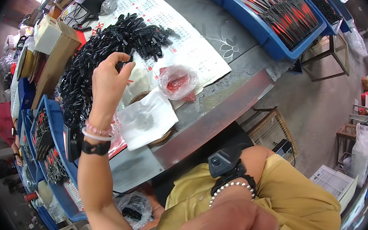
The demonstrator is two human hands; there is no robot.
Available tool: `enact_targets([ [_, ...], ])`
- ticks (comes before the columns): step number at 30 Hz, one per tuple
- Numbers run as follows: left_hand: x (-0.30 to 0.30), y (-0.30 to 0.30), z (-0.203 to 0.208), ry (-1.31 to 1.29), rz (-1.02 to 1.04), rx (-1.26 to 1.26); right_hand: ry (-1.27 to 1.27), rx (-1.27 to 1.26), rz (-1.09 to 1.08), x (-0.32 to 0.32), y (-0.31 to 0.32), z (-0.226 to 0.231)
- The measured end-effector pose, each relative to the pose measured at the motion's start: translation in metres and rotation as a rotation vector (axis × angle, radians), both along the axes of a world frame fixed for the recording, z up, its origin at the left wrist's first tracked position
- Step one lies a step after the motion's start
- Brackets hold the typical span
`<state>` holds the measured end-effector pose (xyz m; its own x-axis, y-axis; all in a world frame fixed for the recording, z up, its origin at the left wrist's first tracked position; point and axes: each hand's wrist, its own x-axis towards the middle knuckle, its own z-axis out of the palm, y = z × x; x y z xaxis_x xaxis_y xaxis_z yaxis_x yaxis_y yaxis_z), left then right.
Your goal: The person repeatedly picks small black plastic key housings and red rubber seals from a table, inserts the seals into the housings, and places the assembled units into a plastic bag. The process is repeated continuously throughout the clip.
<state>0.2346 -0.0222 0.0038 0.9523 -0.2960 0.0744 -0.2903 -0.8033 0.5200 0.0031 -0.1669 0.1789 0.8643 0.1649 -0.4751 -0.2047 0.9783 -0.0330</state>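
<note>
My left hand (pixel 111 80) is over the near edge of a large pile of small glossy black plastic parts (pixel 100 45). Its thumb and index finger curl toward each other in a pinch; a dark bit shows at the fingertips, too small to tell from the pile behind. By that wrist, a white sheet (pixel 146 119) covers most of a round brown-rimmed container. To its right sits a clear plastic bag (pixel 178 82) with something red in it. My right hand (pixel 227 225) is close at the lower edge, smeared by motion, its fingers hidden. Above my lap, its wrist carries a white beaded bracelet (pixel 232 188).
Printed white paper (pixel 204 54) lies under the pile on the grey table. A blue bin (pixel 270 38) of slender black-and-red pieces stands at the far right. More blue bins (pixel 49 115) line the left, where another person (pixel 3 120) is. A wooden-framed stool (pixel 271 135) stands right of the table.
</note>
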Motion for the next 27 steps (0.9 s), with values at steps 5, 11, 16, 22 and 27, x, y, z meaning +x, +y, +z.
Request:
enact_targets([
  [5,0.021,-0.007,-0.019,-0.102,0.042,0.252,-0.632,0.511,-0.081,0.002,0.029,-0.053],
  [11,0.026,0.001,-0.033,-0.180,0.023,0.325,-0.906,0.476,-0.137,0.018,0.036,-0.084],
  [16,0.026,0.004,-0.038,-0.263,0.026,0.360,-0.721,0.626,-0.119,0.008,0.043,-0.062],
  [22,0.006,0.020,-0.020,-0.195,0.098,0.028,-1.097,0.588,0.080,0.008,0.061,-0.090],
  [27,-0.051,0.038,0.010,-0.142,0.082,-0.333,-1.335,0.027,0.306,0.019,0.040,-0.118],
])
